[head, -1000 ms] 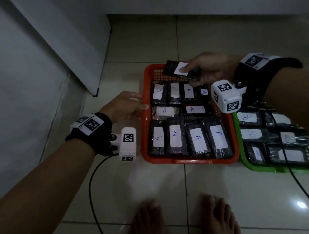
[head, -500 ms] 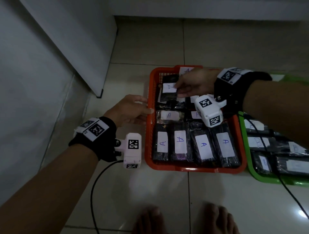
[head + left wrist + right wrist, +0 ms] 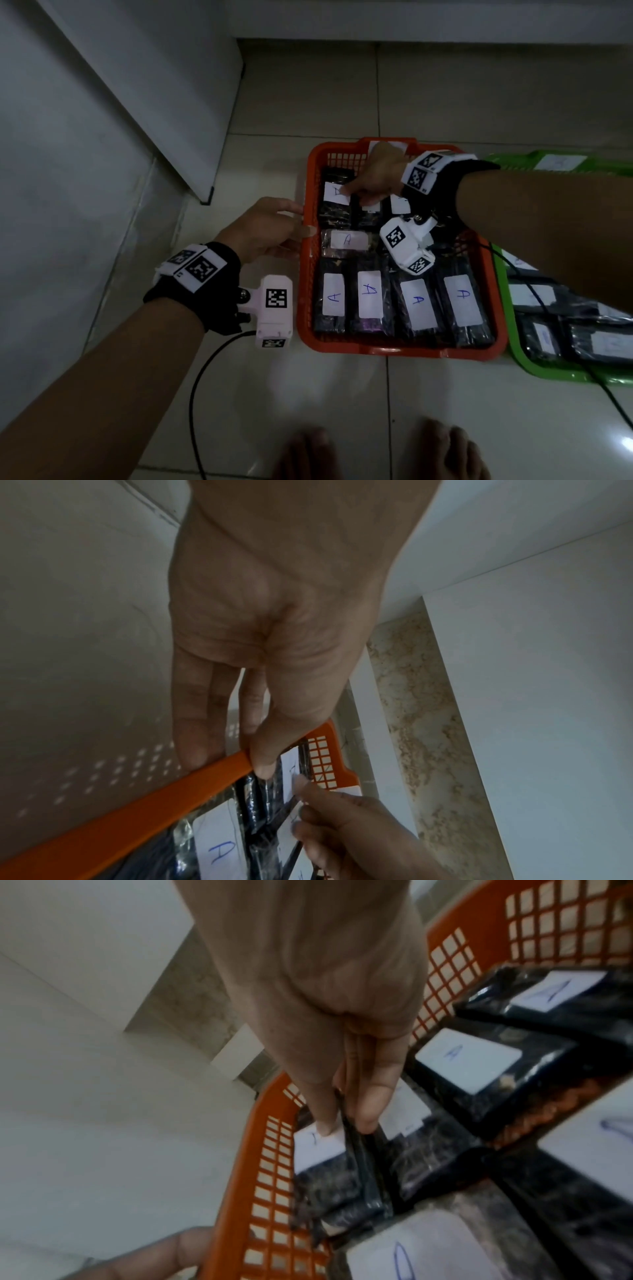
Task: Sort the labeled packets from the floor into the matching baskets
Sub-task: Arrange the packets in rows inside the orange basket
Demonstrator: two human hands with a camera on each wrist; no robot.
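An orange basket (image 3: pixel 394 350) on the tiled floor holds several dark packets with white labels marked A. My right hand (image 3: pixel 349 193) reaches into its far left corner and pinches the edge of one packet (image 3: pixel 334 214), which lies down among the others. In the right wrist view the thumb presses the label of this packet (image 3: pixel 325 1172) and a finger sits on its other side, near the basket wall (image 3: pixel 240 1177). My left hand (image 3: pixel 301 226) holds the basket's left rim (image 3: pixel 137 810), thumb over the top and fingers outside.
A green basket (image 3: pixel 548 371) with more labelled packets stands right of the orange one, touching it. A white panel (image 3: pixel 154 85) and wall close off the left. A black cable (image 3: pixel 205 377) trails on the floor, and my bare feet (image 3: pixel 376 455) are at the near edge.
My right hand brought the packet from above the basket's far rim down into the far left corner. My left hand stayed on the rim.
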